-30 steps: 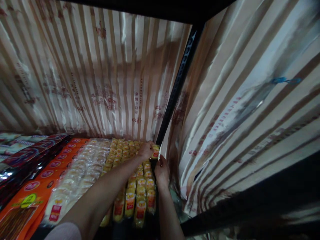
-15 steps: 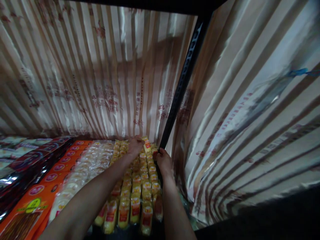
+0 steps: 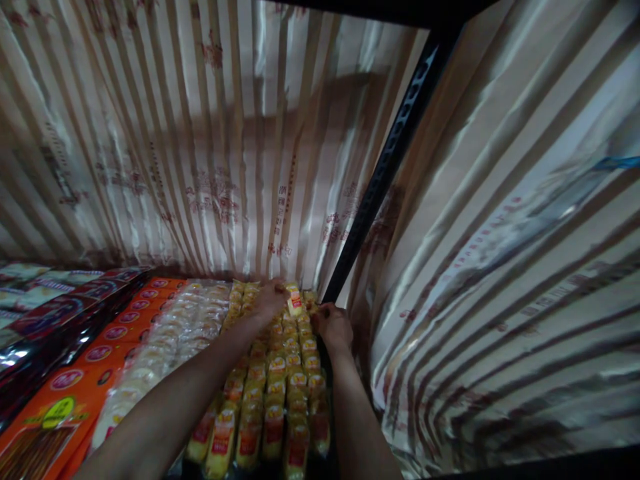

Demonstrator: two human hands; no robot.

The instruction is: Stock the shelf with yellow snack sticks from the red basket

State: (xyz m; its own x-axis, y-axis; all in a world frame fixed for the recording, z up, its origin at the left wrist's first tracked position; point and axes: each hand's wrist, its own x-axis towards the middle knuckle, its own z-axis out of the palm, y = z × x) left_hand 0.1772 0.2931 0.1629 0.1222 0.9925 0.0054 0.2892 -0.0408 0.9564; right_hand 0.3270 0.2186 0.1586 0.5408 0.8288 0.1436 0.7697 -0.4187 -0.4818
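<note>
Back sheeting (image 3: 175,133): pale and brown vertical stripes in folds, filling the upper left and centre
Print: reddish-brown motifs (image 3: 213,193) and characters, too blurred to read
Right sheeting (image 3: 465,280): similar stripes, fanning in slanting folds
Post (image 3: 387,167): black, perforated, slanting between the two sheetings
Top beam (image 3: 415,10): black, along the upper edge
Blue strip (image 3: 617,162): at the right edge
Light: dim, glossy streaks on the folds

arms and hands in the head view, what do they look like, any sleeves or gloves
The left hand and right hand are ungloved. The left forearm and right forearm are bare, with no sleeve, watch or bracelet showing. Blur hides whether any rings are worn.
</note>
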